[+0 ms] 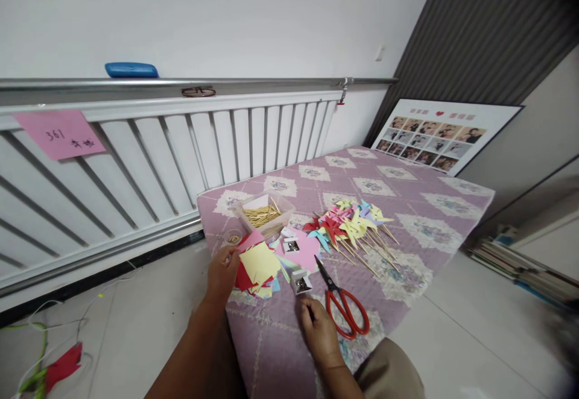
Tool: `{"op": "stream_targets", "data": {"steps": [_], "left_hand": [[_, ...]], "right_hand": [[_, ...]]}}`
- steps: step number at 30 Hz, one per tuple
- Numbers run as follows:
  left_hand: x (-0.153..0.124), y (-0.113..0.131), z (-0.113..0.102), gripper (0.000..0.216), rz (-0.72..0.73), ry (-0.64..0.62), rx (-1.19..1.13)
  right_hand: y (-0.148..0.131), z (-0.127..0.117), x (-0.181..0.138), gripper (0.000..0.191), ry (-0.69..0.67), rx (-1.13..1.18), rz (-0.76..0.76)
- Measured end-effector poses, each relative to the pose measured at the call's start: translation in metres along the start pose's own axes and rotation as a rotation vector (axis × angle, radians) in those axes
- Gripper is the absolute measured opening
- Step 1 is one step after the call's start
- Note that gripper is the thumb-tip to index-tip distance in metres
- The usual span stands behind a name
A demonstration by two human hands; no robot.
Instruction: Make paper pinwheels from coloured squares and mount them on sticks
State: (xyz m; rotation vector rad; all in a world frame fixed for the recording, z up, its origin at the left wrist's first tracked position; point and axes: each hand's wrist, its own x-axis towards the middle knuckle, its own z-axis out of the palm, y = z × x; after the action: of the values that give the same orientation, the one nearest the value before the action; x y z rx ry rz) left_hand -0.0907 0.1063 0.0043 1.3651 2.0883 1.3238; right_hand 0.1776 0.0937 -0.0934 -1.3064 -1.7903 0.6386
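Note:
My left hand (221, 273) is at the left edge of a pile of square coloured papers, with a yellow paper (260, 263) on top and red ones beneath. Its fingers are pinched together; whatever they may hold is too small to make out. Just behind it stands a small round clear container (233, 238). My right hand (319, 331) rests loosely curled on the cloth, with nothing visible in it. Red-handled scissors (340, 302) lie beside it, blades pointing away. Two small white boxes of metal pieces, a nearer box (301, 282) and a farther box (291, 246), sit between papers and scissors.
Finished paper pinwheels (350, 224) on sticks lie in a heap farther back. A clear plastic tub (280, 218) holds many short sticks. The patterned tablecloth (280, 351) covers the table, which stands against a white radiator (262, 137). A photo board (434, 137) leans at the far end.

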Motion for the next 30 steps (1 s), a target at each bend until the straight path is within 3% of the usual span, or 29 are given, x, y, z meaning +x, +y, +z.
{"op": "stream_targets", "data": {"steps": [3,5,7,10,14,18,27,30], "left_hand": [[-0.016,0.014,-0.003,0.019,0.309,0.125,-0.057],[-0.033,0.021,0.003,0.016,0.487,0.125,-0.051],[-0.055,0.023,0.016,0.018,0.595,0.071,-0.009],[-0.091,0.016,0.043,0.024,0.706,-0.173,0.105],[-0.132,-0.009,0.072,0.028,0.697,-0.36,0.182],[-0.149,-0.026,0.08,0.026,0.663,-0.444,0.241],[-0.151,-0.025,0.075,0.027,0.669,-0.447,0.146],[-0.154,-0.03,0.076,0.038,0.549,-0.41,-0.012]], "right_hand": [[-0.001,0.0,0.0,0.024,0.007,0.029,0.025],[-0.001,0.0,0.0,0.025,0.008,0.056,0.048],[-0.002,-0.001,0.0,0.027,0.0,0.092,0.071],[-0.005,-0.006,-0.001,0.035,-0.026,0.162,0.11],[-0.006,-0.021,0.002,0.047,-0.092,0.277,0.167],[-0.007,-0.035,0.006,0.049,-0.177,0.371,0.23],[-0.003,-0.031,-0.005,0.036,-0.39,0.605,0.379],[0.002,-0.028,-0.011,0.031,-0.384,0.652,0.417]]}}
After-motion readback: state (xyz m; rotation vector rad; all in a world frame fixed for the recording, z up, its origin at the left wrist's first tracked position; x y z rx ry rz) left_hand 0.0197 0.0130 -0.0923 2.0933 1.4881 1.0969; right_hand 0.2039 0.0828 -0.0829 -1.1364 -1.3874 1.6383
